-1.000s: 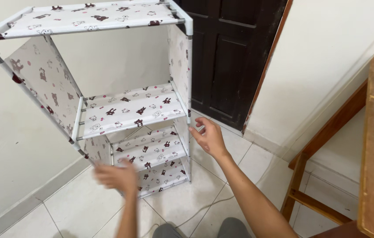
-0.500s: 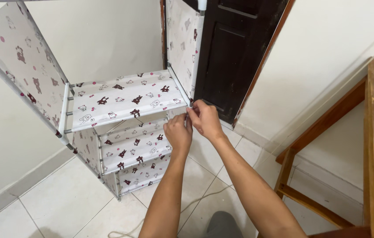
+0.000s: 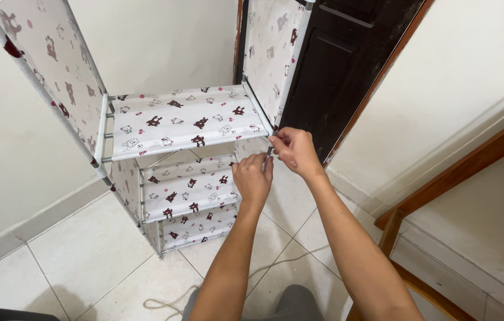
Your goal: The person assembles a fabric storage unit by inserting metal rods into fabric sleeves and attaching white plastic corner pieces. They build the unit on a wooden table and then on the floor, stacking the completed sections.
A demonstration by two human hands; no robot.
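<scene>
- Presently, the right hand is pinched shut on the front right corner of the fabric shelf rack, fingertips meeting where the upper shelf panel joins the upright pole.
- Left hand sits just below and beside the right, fingers curled closed on the same pole or its fabric edge; which of the two it grips cannot be told.
- Both hands are together, nearly touching, at one joint.
- Relation noted: the rack lies ahead and to the left of the hands; its poles run vertically, its shelves run left from the gripped corner. The right hand is the higher and nearer to the joint.
- Rack stands on the tiled floor, against a pale wall, with two lower shelves visible beneath.
- Dark wooden door stands directly behind the gripped corner.
- Thin cord lies loose on the floor near the person's knees.
- Wooden furniture frame occupies the right side, well apart.
</scene>
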